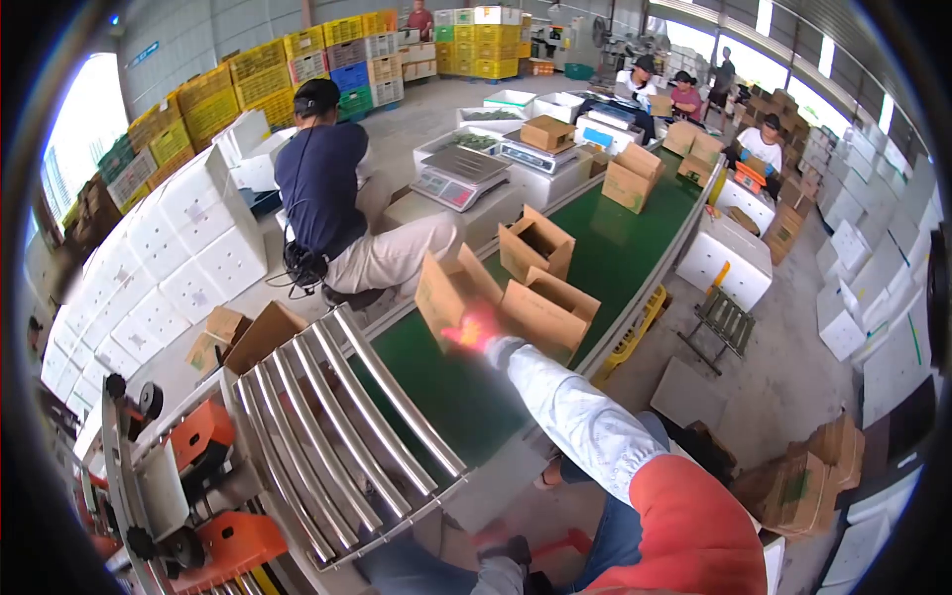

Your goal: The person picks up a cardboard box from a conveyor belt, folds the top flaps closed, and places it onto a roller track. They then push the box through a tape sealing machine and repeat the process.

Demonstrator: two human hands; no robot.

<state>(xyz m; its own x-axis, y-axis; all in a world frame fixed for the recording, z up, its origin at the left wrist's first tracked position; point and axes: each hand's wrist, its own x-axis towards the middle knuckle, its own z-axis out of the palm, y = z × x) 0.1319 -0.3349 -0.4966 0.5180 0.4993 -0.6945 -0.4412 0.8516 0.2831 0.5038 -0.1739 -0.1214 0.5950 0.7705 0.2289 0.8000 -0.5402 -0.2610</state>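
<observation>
Right hand (474, 327), red glove, arm stretched out to centre frame, laid against the near flap of an open cardboard box (438, 296). Blurred; cannot tell whether gripping or only pressing. Left hand (508, 548) low at the bottom edge, dark glove, touching nothing visible; spread or closed not readable.

Box on the green conveyor belt (615, 228), centre frame, flaps up, unsealed, just short of the steel rollers (337, 426) at lower left. Rollers bare. Judged early: box neither closed nor moved onto the rollers.

Two more open boxes (545, 312) crowded just to the right of it and above, further ones up the belt toward upper right. Orange machine (203, 446) beyond the rollers, lower left. Seated person in dark shirt (322, 178) at upper left beside a scale (458, 177). White foam boxes (188, 238) stacked along the left. Neighbouring boxes tight against the handled one, little room to swing its flaps.
</observation>
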